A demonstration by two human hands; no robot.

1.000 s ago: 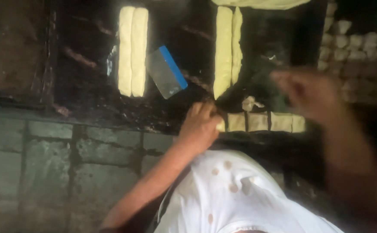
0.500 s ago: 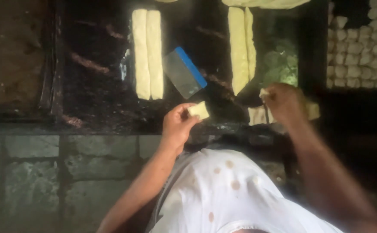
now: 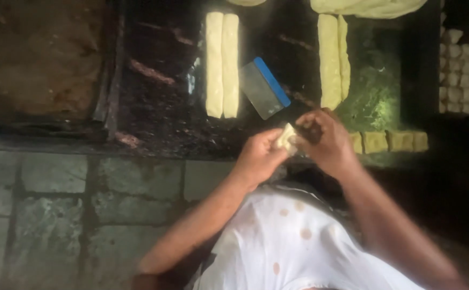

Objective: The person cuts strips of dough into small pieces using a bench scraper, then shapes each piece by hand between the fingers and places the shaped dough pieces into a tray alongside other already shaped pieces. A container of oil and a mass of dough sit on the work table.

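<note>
Head view, looking straight down: both forearms come up from the bottom edge and meet over the near edge of the dark worktop (image 3: 159,113). The left hand (image 3: 260,156) is bent in at the wrist, its fingers curled around a small pale dough piece (image 3: 286,137), which it pinches at the fingertips. The right hand (image 3: 327,140) is turned palm inward, fingers bunched against the same piece from the other side; how tightly it presses cannot be told through the blur. The dough piece sits between the two hands, raised just above the worktop's edge. Just beyond the hands lies a scraper (image 3: 264,87) with a blue handle, tilted. To its left lie two long dough strips (image 3: 222,64) side by side, touching; to its right another pair of strips (image 3: 334,59). A row of cut dough squares (image 3: 390,142) lies just right of the right hand. A tray of small dough pieces (image 3: 468,70) fills the far right.
</note>
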